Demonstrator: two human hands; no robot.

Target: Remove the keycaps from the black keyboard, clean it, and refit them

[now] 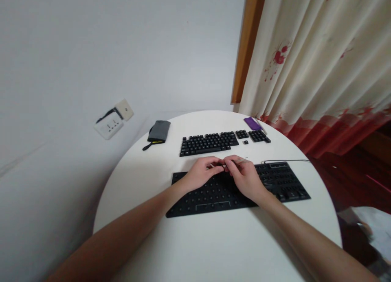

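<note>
A black keyboard base (214,196) with its keycaps removed lies in front of me on the round white table (214,241). Both hands hover over its upper middle edge. My left hand (201,173) and my right hand (244,175) meet fingertip to fingertip, pinching a small thin object I cannot make out. Behind them the removed black keycaps (210,143) lie arranged in keyboard layout, with smaller groups of keycaps (258,136) to their right and one lone keycap (245,142) between.
A grey pouch (159,131) with a black strap lies at the table's back left. A purple tool (252,123) sits at the back right. The keyboard's cable (287,160) runs right. A wall socket (110,125) is left; curtains (320,62) hang right.
</note>
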